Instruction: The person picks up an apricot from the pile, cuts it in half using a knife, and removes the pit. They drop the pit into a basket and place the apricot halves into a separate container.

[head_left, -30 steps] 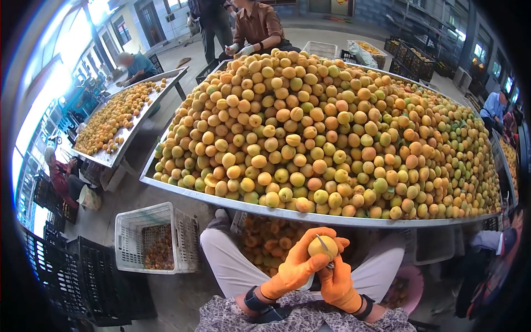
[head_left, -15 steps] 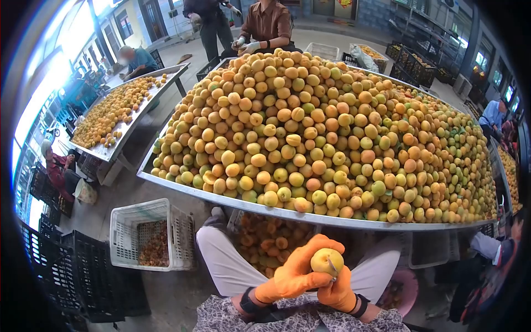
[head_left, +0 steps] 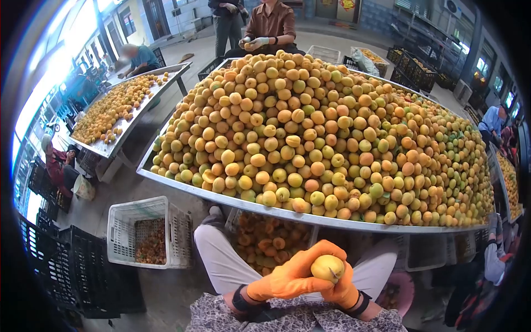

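In an orange glove, my left hand (head_left: pixel 293 274) is closed round a yellow apricot (head_left: pixel 325 266) above my lap. My right hand (head_left: pixel 346 289), gloved in orange too, is closed against the fruit's lower right side. A small knife blade (head_left: pixel 334 274) shows at the apricot's surface by the right fingers; its handle is hidden in that hand. A cut line is visible on the fruit. Beyond the hands, a crate of halved apricots (head_left: pixel 271 243) sits under the edge of a metal-rimmed table (head_left: pixel 260 210) heaped with whole apricots (head_left: pixel 310 138).
To the left stands a white crate (head_left: pixel 178 235) with apricot pits or scraps inside, beside stacked black crates (head_left: pixel 88 271). A pink basin (head_left: pixel 406 290) is at the lower right. Across the table sits a person in a brown shirt (head_left: pixel 271 25). Another fruit table (head_left: pixel 119 119) is behind left.
The apricot has turned in my fingers, and its cut line now shows lengthwise. Both hands have dropped slightly. Across the table, the standing person has shifted right.
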Tool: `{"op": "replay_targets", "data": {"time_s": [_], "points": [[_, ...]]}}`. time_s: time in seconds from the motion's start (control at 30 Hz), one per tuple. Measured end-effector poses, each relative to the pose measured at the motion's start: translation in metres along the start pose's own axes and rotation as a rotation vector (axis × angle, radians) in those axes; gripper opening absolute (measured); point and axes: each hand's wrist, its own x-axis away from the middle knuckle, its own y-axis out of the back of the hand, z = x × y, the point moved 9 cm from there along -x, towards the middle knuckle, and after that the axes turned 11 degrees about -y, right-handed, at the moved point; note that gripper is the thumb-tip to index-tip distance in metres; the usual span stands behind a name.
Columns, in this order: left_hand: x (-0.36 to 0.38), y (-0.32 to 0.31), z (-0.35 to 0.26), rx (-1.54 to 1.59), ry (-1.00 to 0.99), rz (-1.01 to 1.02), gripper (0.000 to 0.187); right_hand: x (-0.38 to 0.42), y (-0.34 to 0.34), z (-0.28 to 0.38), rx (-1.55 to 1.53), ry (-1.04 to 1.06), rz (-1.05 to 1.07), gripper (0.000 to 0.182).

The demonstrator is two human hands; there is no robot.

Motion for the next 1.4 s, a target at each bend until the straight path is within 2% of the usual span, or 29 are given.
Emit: {"op": "replay_targets", "data": {"time_s": [0.07,0.1,0.13,0.17,0.2,0.27,0.33,0.4,0.5,0.57,0.6,0.67,0.77,0.83,0.87,0.93,0.97,1.0,1.07,1.1,1.13,1.17,1.2,1.27,1.3,1.33,1.4], "points": [[-0.006,0.009,-0.017,-0.607,-0.184,0.141,0.058,0.006,0.003,-0.008,0.074,0.057,0.095,0.025],[-0.012,0.005,-0.03,-0.776,-0.21,0.204,0.052,0.006,0.002,-0.012,0.152,0.049,0.131,0.024],[-0.016,0.007,-0.038,-0.778,-0.209,0.201,0.052,0.006,0.002,-0.016,0.229,0.04,0.164,0.024],[-0.019,0.005,-0.04,-1.005,-0.189,0.292,0.051,0.003,0.0,-0.018,0.284,-0.012,0.255,0.023],[-0.02,0.004,-0.037,-1.232,-0.167,0.386,0.05,0.003,-0.001,-0.02,0.282,-0.011,0.255,0.023],[-0.02,0.006,-0.023,-1.246,-0.11,0.419,0.057,0.003,0.003,-0.02,0.238,0.022,0.208,0.019],[-0.011,0.014,0.002,-0.173,0.017,0.045,0.056,-0.002,0.0,-0.009,0.161,0.036,0.185,0.018],[-0.005,0.005,0.01,0.005,-0.032,-0.1,0.055,0.003,0.004,-0.008,0.192,0.099,0.106,0.019],[0.0,0.007,0.009,0.042,0.045,-0.125,0.053,-0.001,0.004,0.005,0.165,0.08,0.102,0.021],[-0.008,0.009,-0.01,-0.66,-0.139,0.06,0.056,-0.002,0.007,0.016,0.155,0.072,0.082,0.02],[-0.01,0.009,-0.016,-0.663,-0.14,0.053,0.056,0.0,0.006,0.016,0.245,0.068,0.1,0.019],[-0.014,-0.001,-0.031,-1.055,-0.183,0.133,0.052,0.001,0.01,0.012,0.335,0.064,0.112,0.018],[-0.018,0.005,-0.038,-1.151,-0.173,0.138,0.053,0.002,0.007,0.001,0.412,0.026,0.175,0.017],[-0.018,0.011,-0.036,-1.27,-0.16,0.151,0.05,-0.004,0.007,-0.004,0.347,-0.117,0.221,0.019],[-0.017,0.015,-0.032,-1.271,-0.161,0.153,0.05,-0.004,0.007,-0.001,0.347,-0.115,0.219,0.019],[-0.01,0.041,-0.009,-0.866,0.051,-0.038,0.048,-0.005,0.009,-0.005,0.215,-0.264,0.238,0.023],[-0.004,0.051,0.006,-0.487,0.146,-0.149,0.048,-0.003,0.01,-0.003,0.216,-0.255,0.234,0.023],[-0.001,0.06,0.011,-0.34,0.133,-0.3,0.046,0.003,0.019,-0.004,0.148,-0.275,0.149,0.023],[0.006,0.063,0.019,-0.157,0.207,-0.296,0.049,0.003,0.031,-0.002,0.078,-0.308,0.064,0.025],[0.007,0.061,0.021,-0.156,0.217,-0.294,0.049,-0.01,0.031,0.008,0.154,-0.259,0.081,0.032],[0.004,0.049,0.023,-0.02,0.192,-0.225,0.053,-0.022,0.03,0.017,0.229,-0.209,0.101,0.041],[0.001,0.038,0.023,0.113,0.162,-0.157,0.058,-0.031,0.029,0.024,0.157,-0.191,0.078,0.057],[0.002,0.037,0.027,0.113,0.164,-0.159,0.058,-0.04,0.027,0.025,0.155,-0.192,0.078,0.057],[0.004,0.025,0.044,0.304,0.174,-0.107,0.066,-0.049,0.012,0.034,0.148,-0.053,0.236,0.06],[0.0,0.027,0.047,0.145,0.106,-0.064,0.063,-0.049,0.008,0.023,0.106,-0.157,0.316,0.061],[0.0,0.023,0.049,0.149,0.107,-0.065,0.063,-0.047,0.009,0.02,0.108,-0.16,0.317,0.061],[0.004,0.029,0.056,0.378,0.176,-0.288,0.05,-0.043,0.011,0.016,0.188,-0.15,0.283,0.067]]}}
